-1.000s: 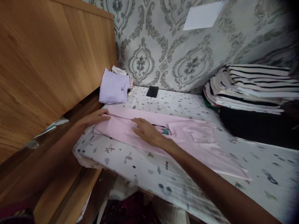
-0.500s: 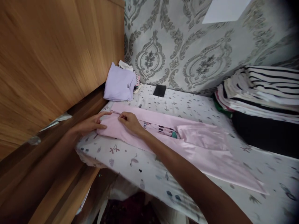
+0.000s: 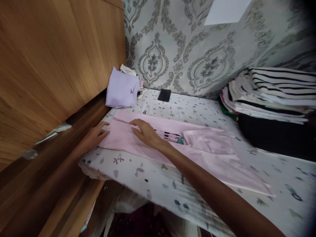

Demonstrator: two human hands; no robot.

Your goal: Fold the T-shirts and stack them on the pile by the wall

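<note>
A light pink shirt (image 3: 118, 136) lies on the bed with its sides folded inward, and a strip of its dark print with a green patch shows in the gap between the folds. One sleeve is laid back over the shirt on the right. My left hand (image 3: 96, 135) is at the shirt's left end, thumb and fingers apart, fingertips close to the edge; whether they touch it I cannot tell. On top of the folded cloth rests my right hand (image 3: 146, 133), its thumb and fingers apart and nothing gripped between them.
A folded lilac shirt (image 3: 122, 89) leans by the wooden cabinet (image 3: 61, 59). Near the patterned wall lies a small black square item (image 3: 164, 95). Stacked folded clothes (image 3: 278, 92), striped on top, sit at the right above black cloth (image 3: 274, 135). The patterned bedsheet (image 3: 138, 171) drops at the near edge.
My right hand has gone from a pinch to spread fingers over the fold. My left hand's thumb and finger are a little closer together. The whole view has shifted slightly.
</note>
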